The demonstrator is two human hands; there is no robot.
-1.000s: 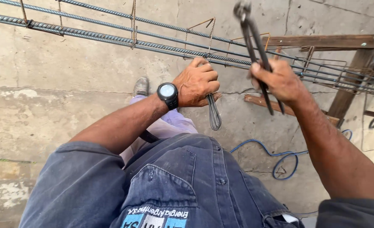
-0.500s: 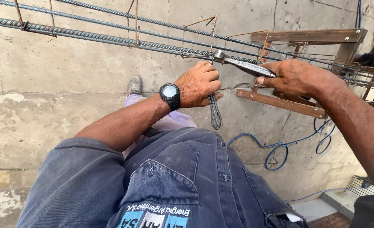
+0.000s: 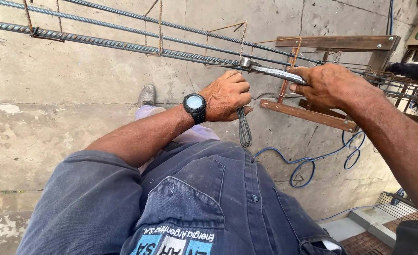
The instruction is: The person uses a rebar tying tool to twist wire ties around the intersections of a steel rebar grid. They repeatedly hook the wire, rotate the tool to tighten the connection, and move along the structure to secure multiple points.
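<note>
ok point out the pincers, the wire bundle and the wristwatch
pincers [image 3: 271, 71], head view, on the shiny handles near the head
wire bundle [image 3: 244, 128], head view, on the loop hanging below the left hand
wristwatch [image 3: 195, 102], head view, on the round face

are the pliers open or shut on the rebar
Shut, as far as shows: the right hand squeezes both handles together, and the pliers head sits at the rebar joint. The jaw tips are too small to tell.

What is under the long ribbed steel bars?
Under the ribbed steel bars lie the cracked concrete floor, a grey shoe and a brown wooden trestle. The left hand covers part of it.
</note>
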